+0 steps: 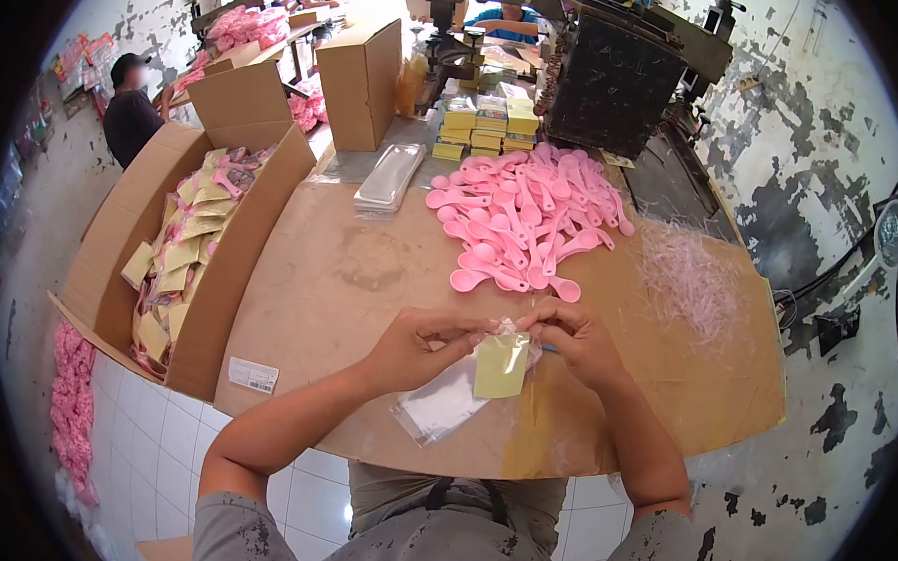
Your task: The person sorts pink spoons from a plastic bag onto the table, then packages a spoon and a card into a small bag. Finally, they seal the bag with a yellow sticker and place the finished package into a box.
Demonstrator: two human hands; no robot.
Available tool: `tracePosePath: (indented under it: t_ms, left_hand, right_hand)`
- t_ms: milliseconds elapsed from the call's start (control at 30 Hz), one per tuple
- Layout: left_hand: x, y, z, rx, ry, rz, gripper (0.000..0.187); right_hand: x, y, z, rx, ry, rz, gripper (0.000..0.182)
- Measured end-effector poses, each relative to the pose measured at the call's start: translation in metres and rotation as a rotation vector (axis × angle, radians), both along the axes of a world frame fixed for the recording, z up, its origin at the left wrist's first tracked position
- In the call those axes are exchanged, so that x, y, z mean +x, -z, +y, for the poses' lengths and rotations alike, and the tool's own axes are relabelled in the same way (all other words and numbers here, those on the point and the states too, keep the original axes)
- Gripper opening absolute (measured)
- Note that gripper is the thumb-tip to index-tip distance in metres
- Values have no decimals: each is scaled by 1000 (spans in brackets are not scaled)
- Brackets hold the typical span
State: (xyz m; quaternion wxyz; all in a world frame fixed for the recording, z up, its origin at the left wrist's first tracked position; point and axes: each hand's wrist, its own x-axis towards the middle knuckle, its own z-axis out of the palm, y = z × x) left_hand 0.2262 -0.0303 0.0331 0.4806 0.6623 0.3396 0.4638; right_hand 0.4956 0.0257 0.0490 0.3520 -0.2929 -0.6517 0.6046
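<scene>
Just in front of my body, my left hand [425,347] and my right hand [577,342] pinch the top of a small clear plastic bag [510,327] from either side. A pale yellow card [500,366] shows through its film; anything else inside is hard to make out. Under the hands lie more clear plastic bags [440,407], flat on the cardboard-covered table. Beyond my fingertips spreads a heap of pink plastic spoons [530,219], apart from both hands.
A large carton [233,303] at left holds many packed bags with yellow cards. Farther back are a stack of clear bags [390,175], piles of yellow cards [487,124] and a black machine [614,84]. Thin plastic strips [691,279] lie right. Other people are in the background.
</scene>
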Motion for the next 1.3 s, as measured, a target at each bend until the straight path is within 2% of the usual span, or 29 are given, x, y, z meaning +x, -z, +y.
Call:
tracePosePath:
  t_ms: [133,233,333,533,633,733,933,1033,1133,1200,1267,1300]
  left_hand:
    - [-5,4,4,-53,54,-72,26]
    - [-4,5,5,-111,33,-18,28]
    - [1,6,4,-197,27,-51,30]
    - [4,1,4,-215,28,-84,29]
    - [2,6,6,-224,6,-90,29]
    - [0,7,8,-191,0,-129,33]
    - [9,-1,7,-102,-50,-205,36]
    - [-9,23,18,-170,80,45,33]
    - [-16,3,19,-304,49,41,22]
    - [-25,-11,23,-290,-65,7,21]
    - [-39,-18,31,-258,-180,-97,22]
    - [-47,-16,37,-231,-238,-185,23]
  right_hand:
    - [-2,-4,-5,47,53,-40,13]
    - [-1,2,-6,182,78,-214,15]
    - [-4,6,-5,110,80,-121,18]
    - [-3,9,-2,146,81,-125,21]
    - [-5,2,-7,244,102,-138,24]
    - [4,1,-6,235,-42,-400,27]
    - [2,3,-5,156,-36,-252,20]
    - [8,-1,-2,255,-44,-274,20]
    - [45,-35,8,350,-184,-430,22]
    - [86,-53,13,18,-101,-332,24]
    - [148,-40,43,109,123,-242,29]
    - [167,-27,58,236,490,-286,36]
